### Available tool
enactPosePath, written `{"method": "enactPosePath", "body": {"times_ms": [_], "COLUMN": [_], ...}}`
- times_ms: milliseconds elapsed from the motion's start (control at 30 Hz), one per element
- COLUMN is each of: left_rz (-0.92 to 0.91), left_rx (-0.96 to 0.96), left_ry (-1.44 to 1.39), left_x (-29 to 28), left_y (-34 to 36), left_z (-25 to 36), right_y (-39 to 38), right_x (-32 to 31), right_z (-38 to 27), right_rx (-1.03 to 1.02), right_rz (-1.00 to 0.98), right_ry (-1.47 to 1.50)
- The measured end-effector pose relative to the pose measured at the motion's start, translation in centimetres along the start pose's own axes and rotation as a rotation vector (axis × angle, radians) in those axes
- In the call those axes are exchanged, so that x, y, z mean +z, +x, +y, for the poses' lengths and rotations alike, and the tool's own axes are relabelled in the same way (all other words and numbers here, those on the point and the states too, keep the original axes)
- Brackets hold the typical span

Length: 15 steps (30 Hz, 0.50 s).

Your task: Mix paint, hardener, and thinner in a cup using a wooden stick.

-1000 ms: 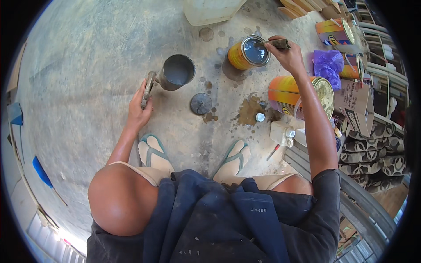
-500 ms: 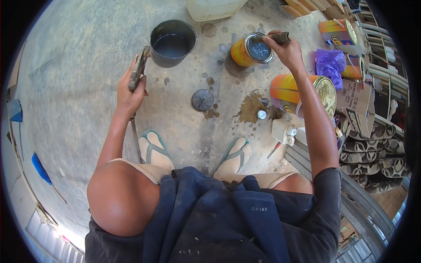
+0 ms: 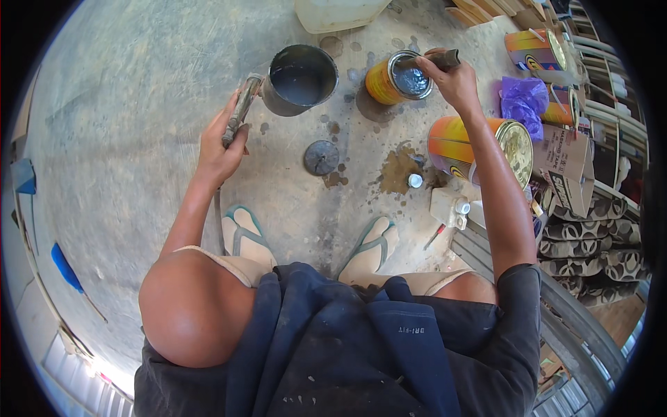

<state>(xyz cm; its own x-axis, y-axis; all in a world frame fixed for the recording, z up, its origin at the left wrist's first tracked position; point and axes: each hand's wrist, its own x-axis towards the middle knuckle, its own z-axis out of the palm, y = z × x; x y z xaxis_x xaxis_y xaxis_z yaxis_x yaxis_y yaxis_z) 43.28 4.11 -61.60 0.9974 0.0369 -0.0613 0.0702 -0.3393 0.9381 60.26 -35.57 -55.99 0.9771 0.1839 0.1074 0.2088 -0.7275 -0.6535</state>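
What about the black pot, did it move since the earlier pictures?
Yes. The black pot has moved to the right, closer to the yellow can, which stayed put.

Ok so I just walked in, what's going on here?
Someone has both hands busy. The left hand grips a grimy handle next to an open dark cup holding dark liquid. The right hand holds a dark-handled tool that reaches into the mouth of an open yellow-orange can, where shiny bluish-gray liquid shows. A round dark disc lies on the stained floor, and a larger orange can stands near the right forearm.
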Motion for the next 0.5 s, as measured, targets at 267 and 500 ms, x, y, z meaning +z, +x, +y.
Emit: {"method": "enactPosePath", "body": {"times_ms": [267,500], "left_rz": [-0.007,0.001], "left_rx": [-0.02,-0.05], "left_ry": [-0.012,-0.02], "left_x": [-0.1,0.1], "left_y": [-0.4,-0.5], "left_z": [-0.3,-0.3], "right_y": [-0.6,-0.8], "right_x": [-1.0,-1.7], "right_z": [-0.2,-0.3], "right_rx": [0.03,-0.025], "right_rz": [-0.141,-0.336], "right_ry": [-0.18,-0.009]}}
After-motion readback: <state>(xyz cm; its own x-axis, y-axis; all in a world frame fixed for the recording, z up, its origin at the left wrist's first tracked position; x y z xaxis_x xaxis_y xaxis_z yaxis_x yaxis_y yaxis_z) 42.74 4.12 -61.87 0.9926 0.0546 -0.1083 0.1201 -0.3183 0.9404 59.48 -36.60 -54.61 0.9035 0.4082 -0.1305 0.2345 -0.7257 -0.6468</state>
